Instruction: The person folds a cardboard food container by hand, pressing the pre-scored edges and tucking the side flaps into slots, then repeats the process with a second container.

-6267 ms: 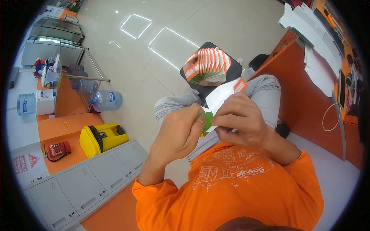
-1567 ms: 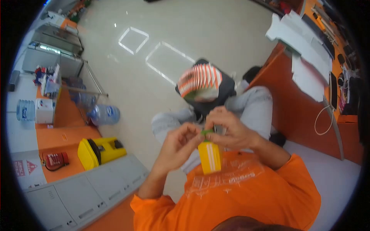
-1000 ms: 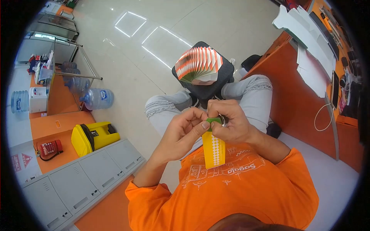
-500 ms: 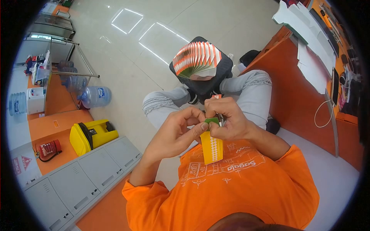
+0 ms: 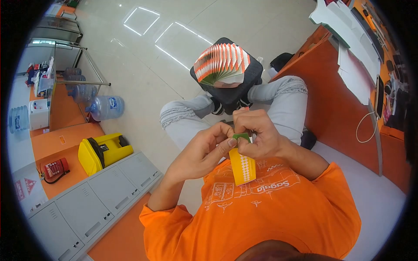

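Note:
Both hands are together in front of the chest on a folded printed paper piece (image 5: 242,167), yellow with a white diamond pattern and a green upper end. My left hand (image 5: 207,150) pinches the green end between thumb and fingers. My right hand (image 5: 260,132) is closed on the same end from the other side, its fingers curled. A bit of orange print shows above the right knuckles. The fingers hide much of the fold. Beyond the knees, a fanned stack of similar-looking printed paper pieces (image 5: 222,65), orange, white and green, lies on a black stool (image 5: 257,71).
To the right stands a brown desk (image 5: 331,100) with papers (image 5: 352,76), a phone and a white cable. On the left are grey lockers (image 5: 93,204), a yellow bin (image 5: 104,152), a fire extinguisher (image 5: 55,168) and large water bottles (image 5: 106,108).
The lower end of the yellow paper piece has swung slightly to the right. Both hands keep their hold, with only small finger shifts. The view has moved a little.

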A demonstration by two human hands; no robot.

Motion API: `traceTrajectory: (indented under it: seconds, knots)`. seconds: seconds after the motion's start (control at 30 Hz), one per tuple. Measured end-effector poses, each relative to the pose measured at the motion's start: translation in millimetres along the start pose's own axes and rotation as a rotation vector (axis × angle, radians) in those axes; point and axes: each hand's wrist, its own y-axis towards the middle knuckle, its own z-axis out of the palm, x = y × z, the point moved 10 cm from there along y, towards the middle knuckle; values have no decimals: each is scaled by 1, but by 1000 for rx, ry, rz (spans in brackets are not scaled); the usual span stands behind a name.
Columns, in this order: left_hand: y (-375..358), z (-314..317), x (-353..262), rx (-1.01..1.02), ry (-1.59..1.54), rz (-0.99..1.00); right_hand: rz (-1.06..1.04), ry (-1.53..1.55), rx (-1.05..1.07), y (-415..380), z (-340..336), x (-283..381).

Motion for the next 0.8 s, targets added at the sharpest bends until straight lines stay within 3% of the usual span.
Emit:
traceTrajectory:
  seconds: [0.23,0.47,0.53,0.6,0.8]
  knots:
    - [2,-4,-3,-2,8,19,43,-30,23,-1,-10,-3]
    - [2,-37,-6,-253,178,14,218,-27,118,-10,-33,-14]
    - [4,-37,-3,-306,195,-8,63,-160,163,-7,-29,6]
    - [4,-35,-5,-355,264,55,51,-194,140,-9,-25,7]
    - [2,-31,-11,-265,398,128,-127,-369,-50,-17,-23,23]
